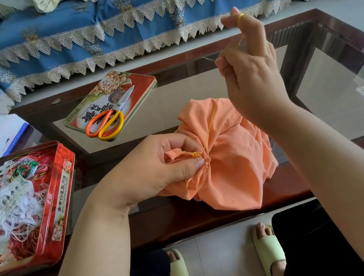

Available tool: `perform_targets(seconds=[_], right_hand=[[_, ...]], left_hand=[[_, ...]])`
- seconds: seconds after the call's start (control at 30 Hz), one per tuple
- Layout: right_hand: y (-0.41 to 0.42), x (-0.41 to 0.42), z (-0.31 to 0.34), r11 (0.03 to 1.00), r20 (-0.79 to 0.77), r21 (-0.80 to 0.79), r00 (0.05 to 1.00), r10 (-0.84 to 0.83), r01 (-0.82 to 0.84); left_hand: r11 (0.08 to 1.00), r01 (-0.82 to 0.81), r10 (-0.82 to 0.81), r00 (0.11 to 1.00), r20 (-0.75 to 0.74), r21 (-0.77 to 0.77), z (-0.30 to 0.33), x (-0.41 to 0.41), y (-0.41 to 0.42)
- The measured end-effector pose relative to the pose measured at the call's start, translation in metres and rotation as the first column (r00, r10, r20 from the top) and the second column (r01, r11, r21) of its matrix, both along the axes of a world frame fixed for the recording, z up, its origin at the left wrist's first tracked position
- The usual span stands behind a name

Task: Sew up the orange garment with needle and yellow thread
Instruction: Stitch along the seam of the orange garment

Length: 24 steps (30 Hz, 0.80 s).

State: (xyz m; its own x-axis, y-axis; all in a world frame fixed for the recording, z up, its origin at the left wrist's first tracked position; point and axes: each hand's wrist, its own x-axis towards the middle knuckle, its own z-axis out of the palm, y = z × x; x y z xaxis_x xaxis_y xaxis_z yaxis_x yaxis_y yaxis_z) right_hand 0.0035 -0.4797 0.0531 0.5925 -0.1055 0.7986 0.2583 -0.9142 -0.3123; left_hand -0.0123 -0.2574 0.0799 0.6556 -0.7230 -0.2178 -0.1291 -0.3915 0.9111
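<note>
We see the orange garment (225, 154) bunched in a heap on the near edge of the glass-topped table (341, 109), close to the frame's centre; the left hand (157, 166) sits at its nine o'clock side, thumb and fingers clamped on a gathered fold of cloth where a small knot of yellow stitching shows; from that pinch the yellow thread (210, 125) runs taut toward one o'clock, up to the right hand (249, 72), which is raised above the garment; its thumb and fingers are curled together on the needle (208, 59), a thin grey sliver jutting toward ten o'clock from the fingertips, and the thread loops round the lifted little finger; both hands are thus closed, one on fabric, one on needle and thread, and they stand well apart with the thread stretched between them. At eleven o'clock from the garment a flat red tin lid (136, 80) printed with flowers lies on the table, and orange-and-yellow-handled scissors (109, 119) rest on it, blades pointing toward one o'clock; at nine o'clock, on the table's left end, an open red tin (64, 195) holds a tangle of red, white and green threads; beyond the table, at twelve o'clock, a sofa carries a blue cover (129, 13) trimmed with cream lace; at six o'clock, two feet in pale green slippers (269, 251) stand on the floor.
</note>
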Motion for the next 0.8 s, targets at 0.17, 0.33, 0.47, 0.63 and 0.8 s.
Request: perform_targets(seconds=[0.17,0.33,0.47,0.63,0.8], right_hand=[[-0.003,0.006,-0.002,0.987,-0.041,0.152,0.998,0.053,-0.046],[0.001,-0.001,0.008,0.771,-0.190,0.620,0.925,0.329,-0.147],[-0.007,-0.002,0.009,0.504,-0.349,0.861,0.803,0.483,0.071],[-0.021,0.006,-0.008,0.530,-0.530,0.793,0.768,0.359,0.300],[-0.035,0.017,-0.013,0.618,-0.547,0.693,0.829,0.117,0.370]], left_hand=[[0.994,-0.062,0.064,0.998,0.023,-0.089,-0.003,0.000,0.000],[0.970,-0.146,0.140,0.989,-0.044,-0.195,-0.004,0.001,-0.001],[0.957,-0.190,0.161,0.976,-0.144,-0.220,-0.003,0.000,-0.003],[0.913,-0.311,0.238,0.932,-0.274,-0.265,-0.004,0.001,-0.004],[0.866,-0.401,0.250,0.864,-0.438,-0.298,-0.002,0.002,-0.003]])
